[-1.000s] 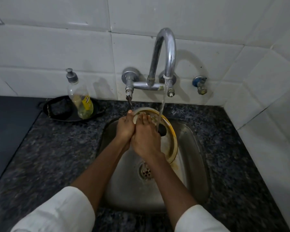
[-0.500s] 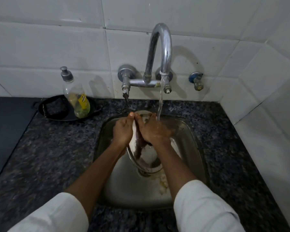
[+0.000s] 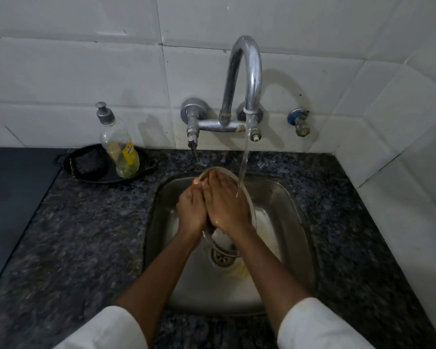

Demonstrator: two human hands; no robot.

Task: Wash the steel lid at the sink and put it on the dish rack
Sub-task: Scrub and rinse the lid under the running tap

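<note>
The round steel lid (image 3: 223,241) stands on edge over the steel sink (image 3: 282,197), mostly hidden between my hands. My left hand (image 3: 190,210) grips its left rim. My right hand (image 3: 227,205) lies flat against the lid's face, fingers pointing up. Water falls from the chrome tap (image 3: 244,79) and strikes the lid's right rim beside my right hand. No dish rack is in view.
A black pan (image 3: 91,165) holding a soap bottle (image 3: 120,147) sits on the dark granite counter (image 3: 81,222) left of the sink. The drain (image 3: 220,256) lies below the lid. White tiled walls close in behind and on the right. A small valve (image 3: 298,122) sticks out.
The lid has been turned and raised more upright under the stream. My right hand has slid over its face from the top rim down to the middle.
</note>
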